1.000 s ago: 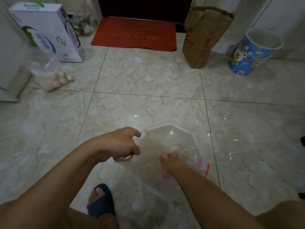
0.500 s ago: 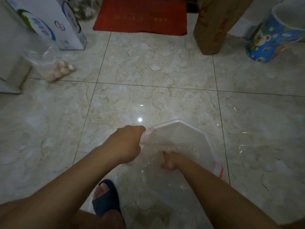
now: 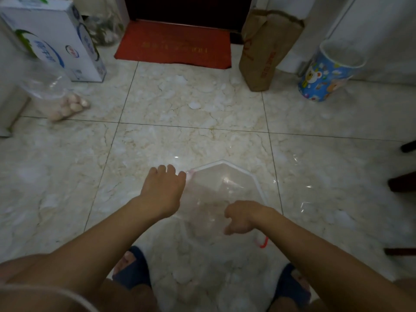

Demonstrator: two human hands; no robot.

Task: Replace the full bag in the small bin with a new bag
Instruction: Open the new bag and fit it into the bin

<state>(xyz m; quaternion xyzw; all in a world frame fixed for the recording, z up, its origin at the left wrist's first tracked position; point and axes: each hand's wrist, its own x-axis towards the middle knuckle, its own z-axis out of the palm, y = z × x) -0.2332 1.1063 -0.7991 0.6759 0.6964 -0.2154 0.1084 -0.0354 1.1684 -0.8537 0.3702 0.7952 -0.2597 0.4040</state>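
A clear plastic bag (image 3: 221,188) with a white rim and a red drawstring hangs open in front of me above the floor. My left hand (image 3: 163,190) grips the bag's rim on its left side. My right hand (image 3: 242,217) is at the bag's right near edge, its fingers curled on the plastic. The small bin (image 3: 328,73), blue with cartoon prints and a white rim, stands at the far right by the wall, well away from both hands. Its inside looks pale; I cannot tell whether a bag lines it.
A brown paper sack (image 3: 265,50) stands left of the bin. A red doormat (image 3: 175,45) lies before a dark door. A white carton (image 3: 54,39) and a clear bag of eggs (image 3: 60,100) sit at far left. Dark furniture legs (image 3: 403,183) show at right. My slippered feet (image 3: 132,266) are below.
My right hand has come out of the bag's inside to its near right edge. My left hand stays on the rim. The view has lifted, showing the bin and door again.
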